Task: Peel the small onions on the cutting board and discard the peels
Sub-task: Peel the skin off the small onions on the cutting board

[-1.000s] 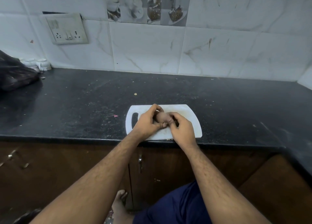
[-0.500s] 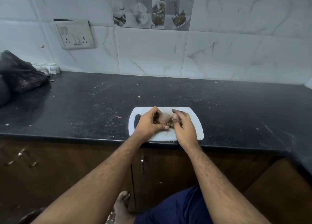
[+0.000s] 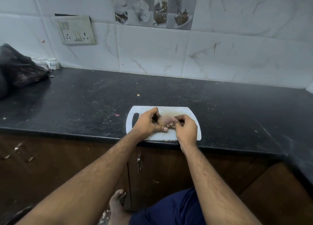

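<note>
- While my left hand (image 3: 147,121) curls round the small onion (image 3: 164,120) just above the cutting board (image 3: 194,121), my right hand (image 3: 186,130) pinches a scrap of peel (image 3: 169,125) at its near end.
- If I tug too hard, the dry skin will likely tear short and leave bits stuck on.
- Loose flakes could drop off the counter (image 3: 220,109) edge, since the board sits right at it.
- Bared onion flesh looks pale pink, smooth and rounded; it may slip from my grip.
- White plastic board, slotted handle, stained; counter black, speckled, crumb-dusted.
</note>
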